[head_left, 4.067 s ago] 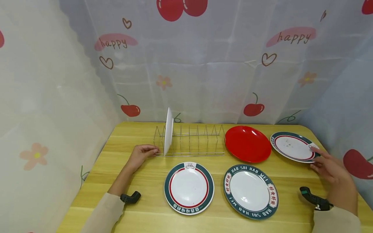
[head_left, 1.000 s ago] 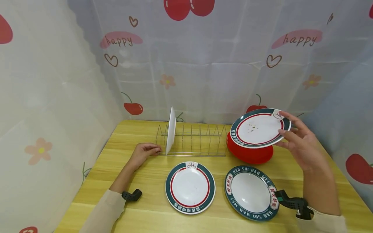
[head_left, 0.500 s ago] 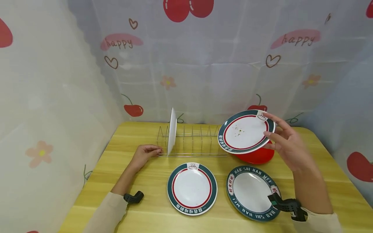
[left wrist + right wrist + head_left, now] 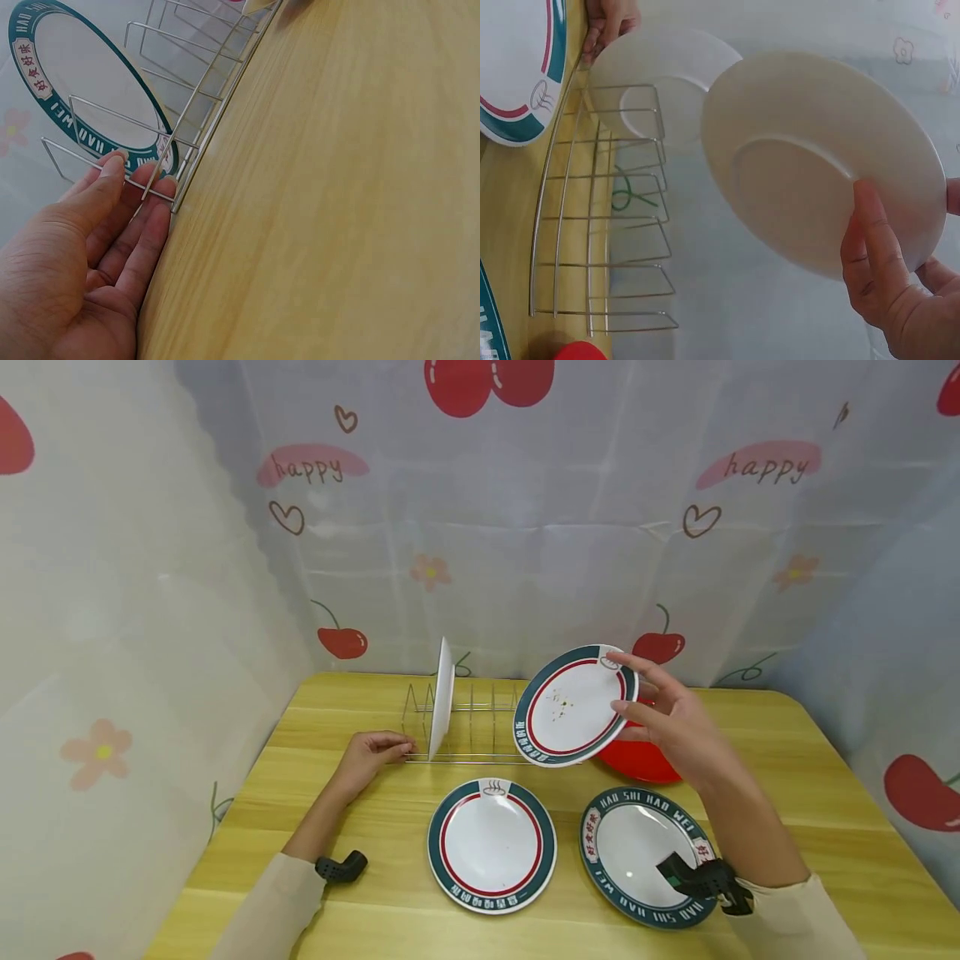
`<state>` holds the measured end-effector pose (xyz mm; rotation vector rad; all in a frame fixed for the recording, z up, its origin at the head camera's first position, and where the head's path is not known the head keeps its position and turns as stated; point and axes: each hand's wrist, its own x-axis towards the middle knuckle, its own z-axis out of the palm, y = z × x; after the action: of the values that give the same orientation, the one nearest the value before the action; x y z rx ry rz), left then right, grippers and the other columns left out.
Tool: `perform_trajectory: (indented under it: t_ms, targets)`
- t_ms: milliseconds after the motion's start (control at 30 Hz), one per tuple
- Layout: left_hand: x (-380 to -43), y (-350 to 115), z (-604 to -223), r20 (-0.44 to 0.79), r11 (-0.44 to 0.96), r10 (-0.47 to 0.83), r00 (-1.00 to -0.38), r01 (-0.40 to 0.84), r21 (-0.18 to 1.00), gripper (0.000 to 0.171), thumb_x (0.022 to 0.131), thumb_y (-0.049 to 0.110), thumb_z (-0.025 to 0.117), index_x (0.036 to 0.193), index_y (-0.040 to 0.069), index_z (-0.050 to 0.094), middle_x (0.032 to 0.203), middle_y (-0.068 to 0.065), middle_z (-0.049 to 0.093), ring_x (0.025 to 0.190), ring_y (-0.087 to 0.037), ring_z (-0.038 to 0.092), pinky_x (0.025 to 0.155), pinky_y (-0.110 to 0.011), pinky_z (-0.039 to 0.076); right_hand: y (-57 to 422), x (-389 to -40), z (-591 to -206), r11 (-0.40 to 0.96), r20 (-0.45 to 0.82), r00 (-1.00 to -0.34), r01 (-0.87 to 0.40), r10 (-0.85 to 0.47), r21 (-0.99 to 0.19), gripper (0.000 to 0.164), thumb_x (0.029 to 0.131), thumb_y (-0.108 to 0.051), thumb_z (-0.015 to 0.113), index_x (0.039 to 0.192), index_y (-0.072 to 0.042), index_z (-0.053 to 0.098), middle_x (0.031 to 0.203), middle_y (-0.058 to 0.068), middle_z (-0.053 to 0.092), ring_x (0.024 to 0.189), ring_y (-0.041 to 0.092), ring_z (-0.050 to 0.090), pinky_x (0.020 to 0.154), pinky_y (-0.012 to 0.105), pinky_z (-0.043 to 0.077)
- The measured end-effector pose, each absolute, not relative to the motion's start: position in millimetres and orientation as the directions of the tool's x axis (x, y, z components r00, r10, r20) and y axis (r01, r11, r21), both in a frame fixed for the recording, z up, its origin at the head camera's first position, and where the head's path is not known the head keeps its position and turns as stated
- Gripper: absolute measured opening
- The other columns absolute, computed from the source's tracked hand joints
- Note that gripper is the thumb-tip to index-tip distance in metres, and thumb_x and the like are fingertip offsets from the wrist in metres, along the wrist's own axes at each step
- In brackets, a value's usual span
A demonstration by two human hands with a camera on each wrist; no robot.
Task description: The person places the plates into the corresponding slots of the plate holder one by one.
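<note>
In the head view my right hand (image 4: pixel 678 722) pinches the right rim of a white plate (image 4: pixel 573 710) with a green border, red ring and small crumb-like specks. The plate is tilted in the air, over the right part of the wire dish rack (image 4: pixel 480 758); the right wrist view shows its plain underside (image 4: pixel 802 180). My left hand (image 4: pixel 369 762) holds the rack's left end, thumb and fingers on the end wires in the left wrist view. Another plate (image 4: pixel 442 702) stands upright near that end; its green lettered border shows in the left wrist view.
A green-rimmed plate with a red ring (image 4: pixel 492 847) lies in front of the rack. Right of it lies a plate with a green lettered rim (image 4: pixel 641 856), partly under my right wrist's camera. A red plate (image 4: pixel 641 767) is partly hidden behind the held plate. Patterned curtains surround the wooden table (image 4: pixel 795 793).
My right hand has picked the specked plate up from the table's far right and carried it left, past the red plate, to the rack. My left hand stays at the rack's end.
</note>
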<state>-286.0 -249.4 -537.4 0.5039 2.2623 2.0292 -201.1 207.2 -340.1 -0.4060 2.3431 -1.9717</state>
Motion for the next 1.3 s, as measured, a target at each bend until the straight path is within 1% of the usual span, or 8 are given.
perform_trajectory:
  t_ms: [167,267,433,567,767,833,1100,1300]
  targets:
    - [-286.9,-249.3,-535.8,0.169,0.092,0.273,-0.947,0.201,0.975,0.021,0.096,0.008,0.070,0.111,-0.006,0.074,0.108,-0.022,0.074,0.097,-0.022,0.075,0.083,-0.035,0.062,187.5,-209.8,-331.6,0.192,0.132,-0.949,-0.191,-0.286,-0.963,0.063,0.100,-0.018,0.067,0.156,-0.028,0.041,0.148,0.013,0.045,0.118,0.026,0.058,0.085,0.033,0.061]
    - [-286.8,-249.2,-535.8,0.165,0.103,0.272,-0.948,0.199,0.975,0.021,0.096,0.008,0.070,0.111,-0.006,0.074,0.107,-0.021,0.074,0.096,-0.021,0.075,0.083,-0.034,0.063,177.3,-215.8,-330.4,0.201,0.133,-0.940,-0.203,-0.314,-0.958,0.063,0.099,-0.018,0.068,0.156,-0.027,0.042,0.144,0.013,0.049,0.117,0.028,0.059,0.086,0.034,0.061]
    - [-286.7,-248.6,-536.5,0.164,0.107,0.276,-0.947,0.200,0.974,0.020,0.097,0.007,0.069,0.111,-0.006,0.074,0.107,-0.021,0.074,0.097,-0.021,0.075,0.084,-0.034,0.062,160.8,-226.2,-331.4,0.201,0.132,-0.930,-0.210,-0.342,-0.957,0.066,0.097,-0.017,0.071,0.155,-0.027,0.043,0.142,0.013,0.051,0.119,0.033,0.058,0.084,0.037,0.062]
    - [-286.1,-248.9,-536.2,0.163,0.104,0.274,-0.948,0.198,0.975,0.020,0.096,0.006,0.069,0.111,-0.007,0.074,0.107,-0.021,0.074,0.097,-0.021,0.075,0.084,-0.034,0.062,146.8,-237.8,-331.5,0.210,0.117,-0.924,-0.204,-0.364,-0.956,0.066,0.096,-0.017,0.072,0.155,-0.028,0.044,0.137,0.014,0.054,0.117,0.035,0.058,0.084,0.041,0.062]
    - [-286.5,-249.5,-536.6,0.165,0.111,0.278,-0.946,0.202,0.973,0.020,0.097,0.007,0.069,0.111,-0.006,0.074,0.106,-0.020,0.075,0.097,-0.022,0.075,0.083,-0.034,0.062,126.0,-251.4,-331.2,0.258,0.088,-0.918,-0.199,-0.387,-0.946,0.065,0.094,-0.017,0.074,0.153,-0.028,0.047,0.122,0.017,0.058,0.111,0.035,0.061,0.084,0.048,0.062]
    - [-287.1,-249.4,-536.5,0.170,0.115,0.283,-0.944,0.209,0.971,0.020,0.097,0.007,0.069,0.111,-0.005,0.074,0.106,-0.020,0.075,0.097,-0.022,0.075,0.083,-0.034,0.062,119.7,-255.2,-331.7,0.263,0.077,-0.916,-0.192,-0.394,-0.946,0.065,0.094,-0.017,0.074,0.152,-0.028,0.047,0.121,0.016,0.059,0.111,0.035,0.061,0.084,0.049,0.062]
    - [-288.1,-249.2,-535.5,0.174,0.117,0.291,-0.941,0.216,0.969,0.020,0.096,0.007,0.069,0.112,-0.004,0.075,0.106,-0.019,0.075,0.097,-0.022,0.074,0.084,-0.035,0.062,100.6,-270.1,-334.9,0.226,0.059,-0.890,-0.178,-0.453,-0.958,0.065,0.095,-0.011,0.072,0.153,-0.019,0.045,0.119,0.021,0.059,0.108,0.039,0.064,0.082,0.051,0.062]
    - [-287.0,-249.8,-536.4,0.168,0.118,0.283,-0.944,0.208,0.971,0.020,0.096,0.006,0.069,0.112,-0.004,0.075,0.106,-0.017,0.075,0.098,-0.023,0.074,0.084,-0.035,0.062,87.2,-280.1,-337.4,0.242,0.051,-0.868,-0.193,-0.494,-0.951,0.065,0.095,-0.011,0.073,0.153,-0.021,0.046,0.116,0.022,0.060,0.102,0.036,0.067,0.083,0.053,0.061]
